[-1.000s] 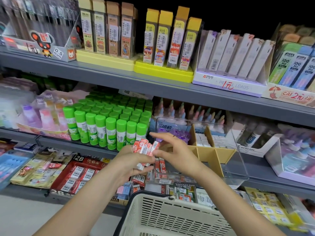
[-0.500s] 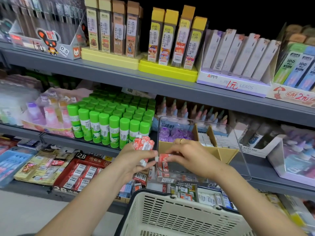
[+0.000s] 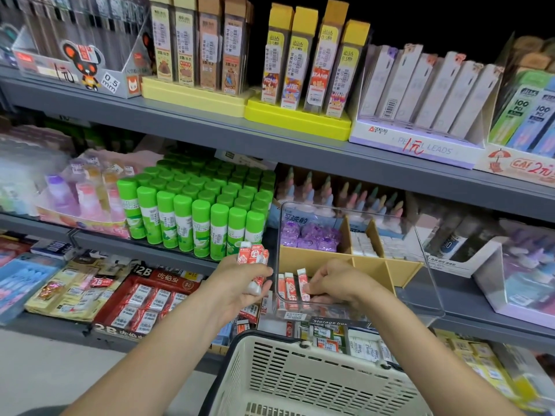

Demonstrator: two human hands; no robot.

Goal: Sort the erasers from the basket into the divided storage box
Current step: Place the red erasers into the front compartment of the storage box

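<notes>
Shop shelving fills the view, and nearest the camera a cream basket (image 3: 312, 382) sits low in front of the person, its inside hidden from here. Just above its rim the left hand (image 3: 240, 285) grips a fan of red-and-white erasers (image 3: 253, 256), fingers curled round their lower ends. Beside it the right hand (image 3: 339, 285) reaches into the clear box (image 3: 420, 259) and pinches one eraser (image 3: 302, 283), standing it upright next to two others (image 3: 286, 285) already in the near left compartment. These look light, stiff little blocks in smooth paper sleeves, so a pinch across the long sides should hold; a bundle gripped only at one end could slip loose. Tan dividers (image 3: 372, 265) split the box; further back one compartment holds purple packets (image 3: 309, 238) and another holds white blocks (image 3: 363, 246). The box's high clear front wall and the dividers crowd the fingers, so each piece probably has to go in from above. Left of the box stand green glue sticks (image 3: 192, 217), close enough to be knocked by the left hand. Below lie red 2B packs (image 3: 150, 298), and pencil lead cases (image 3: 303, 64) line the grey top shelf (image 3: 270, 136).
</notes>
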